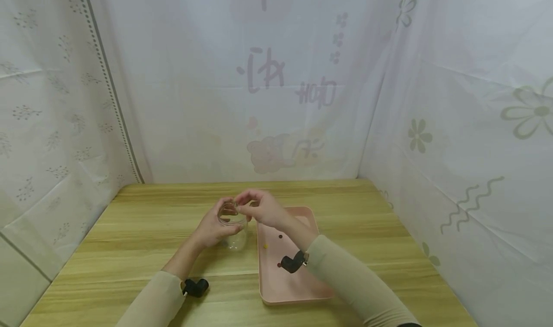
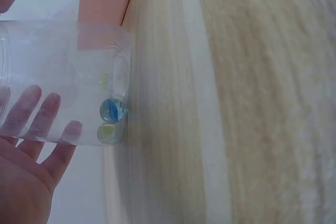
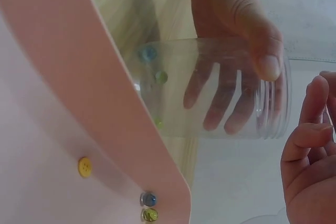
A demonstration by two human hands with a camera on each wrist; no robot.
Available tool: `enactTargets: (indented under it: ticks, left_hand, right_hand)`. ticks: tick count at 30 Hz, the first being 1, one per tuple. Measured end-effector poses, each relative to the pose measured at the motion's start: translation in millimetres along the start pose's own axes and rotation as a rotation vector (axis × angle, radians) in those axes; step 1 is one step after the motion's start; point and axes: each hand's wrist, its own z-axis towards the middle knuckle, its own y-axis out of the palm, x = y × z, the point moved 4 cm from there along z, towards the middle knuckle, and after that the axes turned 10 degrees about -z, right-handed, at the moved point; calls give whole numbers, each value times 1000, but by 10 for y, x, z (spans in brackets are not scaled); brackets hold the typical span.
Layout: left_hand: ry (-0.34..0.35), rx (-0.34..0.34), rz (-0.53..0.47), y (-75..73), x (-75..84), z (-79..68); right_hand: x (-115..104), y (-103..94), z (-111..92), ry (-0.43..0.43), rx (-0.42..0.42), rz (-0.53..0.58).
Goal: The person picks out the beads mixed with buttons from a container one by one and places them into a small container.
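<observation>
A clear jar point(image 1: 236, 240) stands upright on the table, its mouth uncovered. My left hand point(image 1: 218, 226) grips it from the left near the rim, with the thumb in front and the fingers behind. Through the wall in the left wrist view, a blue marble point(image 2: 112, 110) and a yellow-green marble point(image 2: 107, 133) lie at the bottom, with another yellowish piece point(image 2: 104, 81) beside them. Over the jar's mouth, on the right side, is my right hand point(image 1: 263, 209), fingers bent and thumb close to the index finger. Whether anything sits between those fingertips cannot be made out.
Right of the jar lies a pink tray point(image 1: 270, 288), partly under the right forearm. It holds a yellow button point(image 3: 84, 167), a dark round piece point(image 1: 280, 236), a red one point(image 1: 279, 265), a blue marble point(image 3: 149, 199) and a green marble point(image 3: 150, 214). Patterned curtains point(image 1: 194, 101) surround the table.
</observation>
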Motion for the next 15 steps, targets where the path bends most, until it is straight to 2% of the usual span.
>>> enactTargets:
  ticks: [9, 15]
  left_hand:
    - [-3, 3, 16, 5, 6, -9]
    - [-2, -11, 2, 12, 17, -9]
  right_hand:
    - [17, 23, -4, -47, -28, -34]
    - [65, -79, -20, -9, 7, 13]
